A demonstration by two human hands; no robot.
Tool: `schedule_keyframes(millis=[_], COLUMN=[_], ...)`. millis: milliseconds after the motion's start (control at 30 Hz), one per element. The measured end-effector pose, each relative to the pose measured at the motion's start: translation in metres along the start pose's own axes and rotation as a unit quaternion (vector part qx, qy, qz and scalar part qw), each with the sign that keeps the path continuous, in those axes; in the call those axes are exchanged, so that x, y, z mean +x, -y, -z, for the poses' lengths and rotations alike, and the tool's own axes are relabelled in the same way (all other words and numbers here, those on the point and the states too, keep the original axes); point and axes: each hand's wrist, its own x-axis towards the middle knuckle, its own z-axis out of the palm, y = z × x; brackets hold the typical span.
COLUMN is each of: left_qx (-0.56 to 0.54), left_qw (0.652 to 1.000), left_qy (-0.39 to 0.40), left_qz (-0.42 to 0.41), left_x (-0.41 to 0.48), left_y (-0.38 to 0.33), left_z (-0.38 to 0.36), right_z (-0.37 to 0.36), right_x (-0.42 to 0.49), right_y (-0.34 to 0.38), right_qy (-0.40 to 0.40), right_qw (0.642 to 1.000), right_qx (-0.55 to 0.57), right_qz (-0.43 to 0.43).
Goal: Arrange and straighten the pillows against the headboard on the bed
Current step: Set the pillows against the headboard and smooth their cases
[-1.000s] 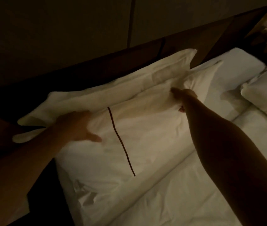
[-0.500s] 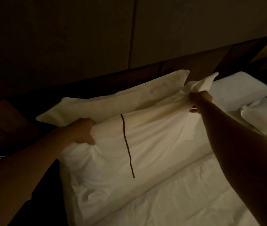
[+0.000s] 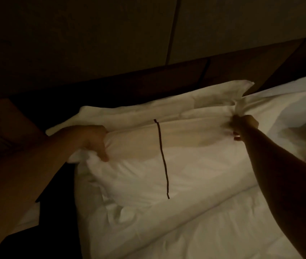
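Dim room. Front pillow [image 3: 195, 159]: white cotton case, soft, plump, rectangular, thin dark stripe [image 3: 162, 157] running down its face; lies on bed at headboard [image 3: 148, 77] end. Left hand [image 3: 88, 139] curled tight round bunched left corner; right hand [image 3: 244, 126] pinching gathered right corner, fabric taut between. Back pillow [image 3: 148, 107]: flatter, wide flanged edge, lying along dark wooden headboard. Sheet [image 3: 213, 225] white, creased, rumpled near front pillow
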Motion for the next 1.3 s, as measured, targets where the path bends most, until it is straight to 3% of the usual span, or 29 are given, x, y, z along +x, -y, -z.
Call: schedule_keyframes(millis=[167, 267, 567, 633, 733, 800, 900, 1133, 1300], left_qx=[0.034, 0.034, 0.018, 0.038, -0.015, -0.043, -0.089, -0.083, -0.076], left_qw=[0.998, 0.998, 0.995, 0.998, 0.998, 0.993, 0.980, 0.962, 0.967], left_qy=[0.036, 0.037, 0.096, 0.053, -0.051, -0.114, -0.175, -0.255, -0.241], left_qz=[-0.032, -0.043, -0.003, 0.004, 0.014, 0.001, -0.040, -0.055, -0.019], left_x=[-0.025, -0.040, -0.079, -0.064, -0.034, -0.015, 0.000, -0.012, -0.015], left_y=[-0.010, -0.023, -0.008, 0.003, 0.024, 0.038, 0.052, 0.062, 0.070], left_z=[0.024, 0.051, 0.069, 0.056, 0.015, -0.008, -0.014, 0.019, 0.020], right_z=[0.043, 0.075, 0.089, 0.074, 0.035, 0.006, -0.011, -0.003, -0.013], right_x=[-0.008, -0.011, -0.042, -0.039, -0.030, -0.022, -0.015, -0.009, -0.013], right_y=[0.031, 0.051, 0.079, 0.071, 0.035, 0.011, 0.012, 0.037, 0.027], right_qy=[-0.035, -0.047, -0.004, -0.003, -0.005, -0.014, -0.022, -0.006, -0.024], right_qw=[0.999, 0.999, 0.998, 0.999, 1.000, 0.998, 0.997, 0.999, 0.997], right_qx=[0.040, 0.009, -0.057, -0.040, 0.019, 0.049, 0.079, 0.031, -0.059], right_qz=[-0.009, 0.001, 0.004, 0.012, -0.013, -0.037, -0.007, -0.014, 0.036])
